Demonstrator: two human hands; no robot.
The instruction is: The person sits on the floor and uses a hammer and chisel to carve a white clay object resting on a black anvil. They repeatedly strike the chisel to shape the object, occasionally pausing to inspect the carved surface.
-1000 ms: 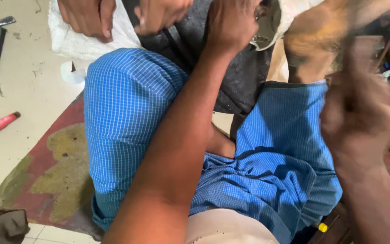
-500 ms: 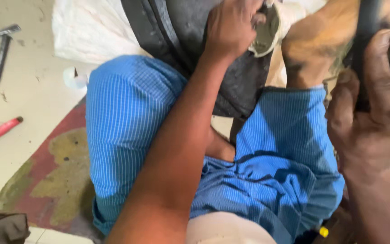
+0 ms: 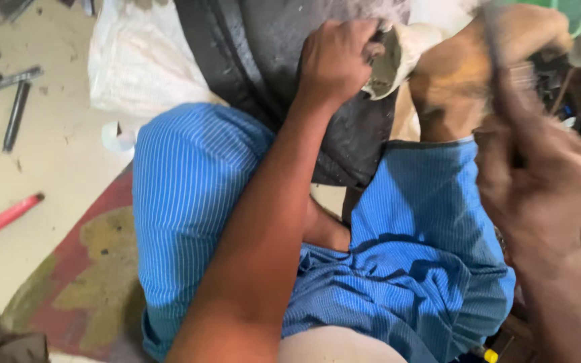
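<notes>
Left hand (image 3: 336, 60): recorded at the far centre of the scene, fingers curled tight over the upper edge of a large dark grey rubber sheet (image 3: 290, 74), which was draped between the two knees and over a white woven sack (image 3: 139, 64). A grimy pale rag (image 3: 391, 64) was noted just right of the knuckles, touching them.

Right hand (image 3: 539, 181): recorded at the near right, heavily blurred. A thin dark rod-like thing (image 3: 495, 60) was seen rising from it; how far the fingers were closed could not be told.

Blue striped cloth shorts (image 3: 196, 195): seen covering both thighs, near centre.

Beige floor (image 3: 55, 168), left: several dark metal rods (image 3: 15, 114) were lying at the far left, a red hose end (image 3: 1, 218) nearer. A worn red and yellow mat (image 3: 95, 282) was spread under the left thigh.
</notes>
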